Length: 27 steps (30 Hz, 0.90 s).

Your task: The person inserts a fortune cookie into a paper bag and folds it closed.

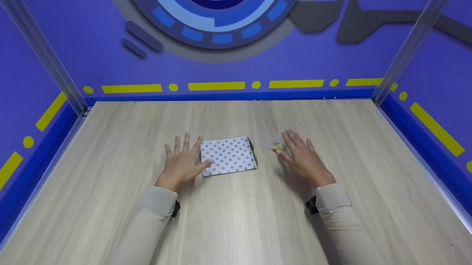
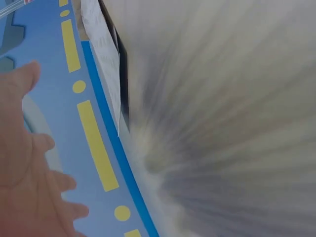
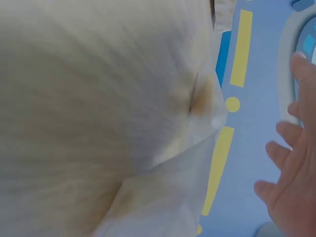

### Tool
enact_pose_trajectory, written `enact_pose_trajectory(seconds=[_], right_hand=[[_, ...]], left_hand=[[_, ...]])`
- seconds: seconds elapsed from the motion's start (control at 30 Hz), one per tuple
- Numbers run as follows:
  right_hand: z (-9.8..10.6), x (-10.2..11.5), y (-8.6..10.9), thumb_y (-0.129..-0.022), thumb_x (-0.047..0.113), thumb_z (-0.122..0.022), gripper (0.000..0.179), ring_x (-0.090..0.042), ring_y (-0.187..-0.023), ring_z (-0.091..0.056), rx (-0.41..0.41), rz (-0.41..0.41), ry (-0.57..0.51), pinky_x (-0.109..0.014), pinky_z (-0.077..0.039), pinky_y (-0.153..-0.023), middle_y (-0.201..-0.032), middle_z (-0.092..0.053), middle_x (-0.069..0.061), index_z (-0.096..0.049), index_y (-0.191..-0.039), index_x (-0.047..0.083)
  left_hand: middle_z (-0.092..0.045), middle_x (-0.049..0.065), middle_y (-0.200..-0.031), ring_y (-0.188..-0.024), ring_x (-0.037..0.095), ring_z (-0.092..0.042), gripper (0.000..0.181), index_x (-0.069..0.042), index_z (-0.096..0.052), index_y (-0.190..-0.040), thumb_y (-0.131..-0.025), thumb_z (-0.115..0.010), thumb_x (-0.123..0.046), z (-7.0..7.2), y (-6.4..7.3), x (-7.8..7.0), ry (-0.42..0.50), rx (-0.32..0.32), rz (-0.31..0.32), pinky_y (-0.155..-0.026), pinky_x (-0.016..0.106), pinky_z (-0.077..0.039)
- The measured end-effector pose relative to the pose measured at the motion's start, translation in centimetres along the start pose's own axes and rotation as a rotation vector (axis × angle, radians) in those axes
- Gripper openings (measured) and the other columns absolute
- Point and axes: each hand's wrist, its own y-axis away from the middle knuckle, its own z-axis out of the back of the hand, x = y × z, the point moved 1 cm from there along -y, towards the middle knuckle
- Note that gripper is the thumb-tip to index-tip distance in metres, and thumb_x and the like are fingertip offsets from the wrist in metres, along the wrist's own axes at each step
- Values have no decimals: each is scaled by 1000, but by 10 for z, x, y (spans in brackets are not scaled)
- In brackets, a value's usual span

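A flat white box with grey polka dots (image 1: 230, 155) lies on the wooden table, and its right side shows a dark gap. My left hand (image 1: 182, 162) is spread at the box's left edge, with the thumb reaching over its near left part. In the left wrist view the palm of that hand (image 2: 24, 158) appears apart from the box (image 2: 104, 54). My right hand (image 1: 305, 158) has its fingers extended beside a small clear plastic bag (image 1: 275, 144) with something yellowish in it. The bag (image 3: 168, 192) looks large and translucent in the right wrist view; whether the fingers touch it, I cannot tell.
The pale wood-grain table (image 1: 223, 224) is bounded by purple-blue panels with yellow dashes and dots (image 1: 216, 85). Metal posts (image 1: 406, 52) stand at the back corners. Each wrist bears a black strap piece (image 1: 312, 205).
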Motion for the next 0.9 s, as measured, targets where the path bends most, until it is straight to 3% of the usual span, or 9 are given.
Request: enact_pose_trajectory(seconds=[0.23, 0.43, 0.67, 0.9], right_hand=[[-5, 6, -11, -101, 46, -42, 65, -27, -148, -15, 92, 38, -97, -49, -6, -119, -161, -19, -4, -18, -154, 18], [-9, 16, -19, -101, 42, -44, 63, -27, -148, -17, 126, 79, -149, -50, -8, -119, -160, -21, -3, -21, -154, 20], [-17, 28, -30, -102, 39, -42, 59, -28, -148, -17, 185, 122, -149, -51, -9, -118, -160, -22, -4, -23, -154, 18], [-27, 39, -39, -103, 36, -42, 57, -29, -148, -17, 234, 142, -131, -54, -11, -117, -160, -22, -2, -23, -154, 19]], left_hand=[[-1, 19, -161, -147, 41, 3, 84, -19, -12, -155, -92, -45, -63, -8, -11, -13, 30, 110, -55, -115, 60, 3], [-3, 18, -161, -148, 37, 0, 85, -20, -13, -155, -91, -46, -64, -14, -26, -28, 8, 157, -88, -117, 56, -1], [-3, 18, -161, -149, 35, -1, 87, -20, -12, -155, -89, -50, -63, -21, -39, -39, -9, 212, -109, -119, 51, -3], [-5, 16, -161, -149, 34, -3, 86, -22, -13, -155, -89, -51, -62, -28, -43, -45, -11, 275, -126, -119, 51, -6]])
